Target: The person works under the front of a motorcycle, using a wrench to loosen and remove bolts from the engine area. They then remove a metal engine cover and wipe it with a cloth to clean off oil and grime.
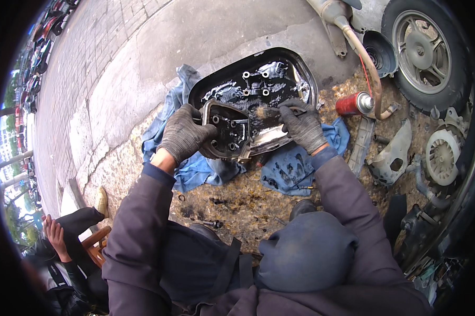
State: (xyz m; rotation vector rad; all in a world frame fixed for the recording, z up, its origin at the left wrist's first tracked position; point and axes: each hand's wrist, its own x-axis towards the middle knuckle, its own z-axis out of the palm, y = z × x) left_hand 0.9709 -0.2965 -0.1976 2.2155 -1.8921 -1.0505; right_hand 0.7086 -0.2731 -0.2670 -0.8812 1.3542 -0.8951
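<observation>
Both my hands wear dark grey work gloves. My left hand (185, 134) is closed on the left edge of a metal engine part (210, 152), an open boxy housing with bolt holes inside. The part is tilted over the near side of a black oval pan (193, 95) wet with dark, shiny liquid. In my right hand (303, 126) is a brush (266, 112), its bristles pointing left beside the housing's right side. Blue rags (287, 171) lie beneath and around the pan.
A red spray can (348, 105) lies right of the pan, near a bent exhaust pipe (372, 68). Beyond stands a wheel (432, 47); a fan-like part (442, 158) and other vehicle parts line the right. Small bolts (213, 224) lie nearby. Another person's hand (56, 237) shows at lower left.
</observation>
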